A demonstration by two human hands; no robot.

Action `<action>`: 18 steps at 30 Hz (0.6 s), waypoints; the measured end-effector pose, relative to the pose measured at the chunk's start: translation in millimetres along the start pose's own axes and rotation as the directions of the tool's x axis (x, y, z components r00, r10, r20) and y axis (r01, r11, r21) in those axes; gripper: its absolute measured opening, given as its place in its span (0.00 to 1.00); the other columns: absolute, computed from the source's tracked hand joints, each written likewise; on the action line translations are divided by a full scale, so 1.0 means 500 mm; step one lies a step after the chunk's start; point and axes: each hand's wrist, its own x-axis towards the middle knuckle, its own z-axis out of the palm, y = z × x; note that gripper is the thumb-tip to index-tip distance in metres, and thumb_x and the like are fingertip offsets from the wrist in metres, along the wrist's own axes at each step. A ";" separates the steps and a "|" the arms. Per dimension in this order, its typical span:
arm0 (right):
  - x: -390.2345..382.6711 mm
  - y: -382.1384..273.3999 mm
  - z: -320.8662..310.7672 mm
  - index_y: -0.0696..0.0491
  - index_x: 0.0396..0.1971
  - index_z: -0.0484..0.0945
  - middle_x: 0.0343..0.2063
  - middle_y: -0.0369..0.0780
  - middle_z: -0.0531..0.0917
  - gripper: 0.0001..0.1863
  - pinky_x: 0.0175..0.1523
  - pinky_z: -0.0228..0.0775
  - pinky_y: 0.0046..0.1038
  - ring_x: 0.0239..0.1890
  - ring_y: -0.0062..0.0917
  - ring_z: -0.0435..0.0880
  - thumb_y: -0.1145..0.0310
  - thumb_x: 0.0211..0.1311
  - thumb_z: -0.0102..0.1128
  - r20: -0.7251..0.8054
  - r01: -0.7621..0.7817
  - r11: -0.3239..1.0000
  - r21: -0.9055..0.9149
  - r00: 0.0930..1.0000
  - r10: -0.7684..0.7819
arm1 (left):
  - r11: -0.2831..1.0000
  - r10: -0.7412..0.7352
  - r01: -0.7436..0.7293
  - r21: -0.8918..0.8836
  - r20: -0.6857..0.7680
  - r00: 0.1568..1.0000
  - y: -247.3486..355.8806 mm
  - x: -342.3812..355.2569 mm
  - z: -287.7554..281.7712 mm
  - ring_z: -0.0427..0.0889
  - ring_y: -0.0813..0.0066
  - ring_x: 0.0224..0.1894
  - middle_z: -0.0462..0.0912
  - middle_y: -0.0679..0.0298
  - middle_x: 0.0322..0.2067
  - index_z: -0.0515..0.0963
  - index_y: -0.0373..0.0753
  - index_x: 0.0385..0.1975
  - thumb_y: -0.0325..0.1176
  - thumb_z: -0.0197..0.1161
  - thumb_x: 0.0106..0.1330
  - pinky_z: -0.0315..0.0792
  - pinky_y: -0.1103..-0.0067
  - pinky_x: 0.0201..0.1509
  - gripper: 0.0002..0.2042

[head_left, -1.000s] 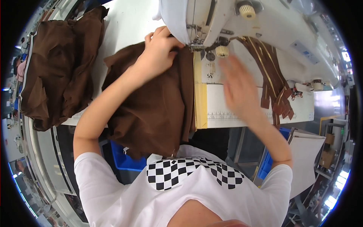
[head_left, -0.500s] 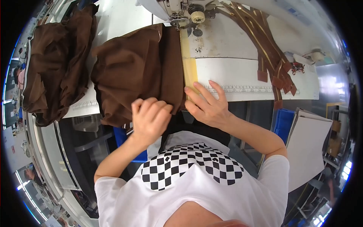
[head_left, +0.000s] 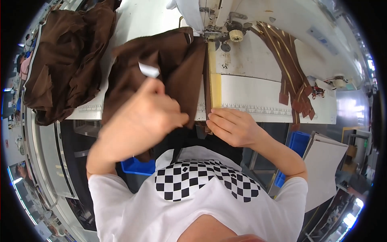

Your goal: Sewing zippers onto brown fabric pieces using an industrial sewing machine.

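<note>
A brown fabric piece [head_left: 139,56] lies bunched left of the sewing machine's presser foot [head_left: 211,34]. My left hand [head_left: 155,109], smeared by motion, is closed on the fabric's near right edge. Above its knuckles shows a small white piece [head_left: 149,70] that I cannot make out. A brown zipper with brass teeth [head_left: 209,76] runs straight down from the foot, beside a yellow strip on the table. My right hand [head_left: 236,127] pinches the zipper's near end at the table edge. Between fabric and zipper a narrow gap opens toward me.
Several more brown zippers [head_left: 288,72] hang over the table's right side. Another heap of brown fabric [head_left: 66,60] rests at the left. A printed ruler [head_left: 246,109] runs along the table's front. Blue bins [head_left: 139,165] and a large pale board [head_left: 324,165] stand below.
My left hand has risen and pulled the fabric's near edge away from the zipper. My right hand has gone from lying spread on the strip to pinching the zipper's end. The view has shifted.
</note>
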 end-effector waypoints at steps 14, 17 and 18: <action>0.032 0.027 -0.019 0.54 0.28 0.80 0.33 0.37 0.82 0.07 0.30 0.67 0.20 0.41 0.27 0.83 0.70 0.46 0.63 0.133 0.115 0.993 -0.025 0.985 -0.111 | 0.986 -0.006 -0.037 -0.161 -0.261 0.965 -0.012 -0.024 0.158 0.72 0.76 0.21 0.70 0.69 0.18 0.80 0.36 0.26 0.27 0.64 0.44 0.68 0.78 0.39 0.08; 0.044 0.040 -0.019 0.55 0.26 0.79 0.30 0.38 0.81 0.07 0.32 0.68 0.20 0.40 0.28 0.82 0.69 0.47 0.61 0.140 0.129 0.991 -0.046 0.983 -0.121 | 0.980 -0.022 -0.030 -0.194 -0.264 0.964 -0.037 -0.009 0.160 0.73 0.75 0.21 0.71 0.69 0.19 0.80 0.37 0.27 0.27 0.64 0.45 0.68 0.79 0.38 0.08; 0.046 0.045 -0.018 0.55 0.26 0.79 0.30 0.38 0.81 0.07 0.32 0.68 0.20 0.40 0.28 0.82 0.69 0.47 0.61 0.141 0.131 0.990 -0.045 0.982 -0.124 | 0.977 -0.025 -0.032 -0.210 -0.263 0.964 -0.046 -0.004 0.159 0.73 0.75 0.21 0.71 0.69 0.19 0.81 0.37 0.27 0.27 0.64 0.45 0.68 0.78 0.37 0.08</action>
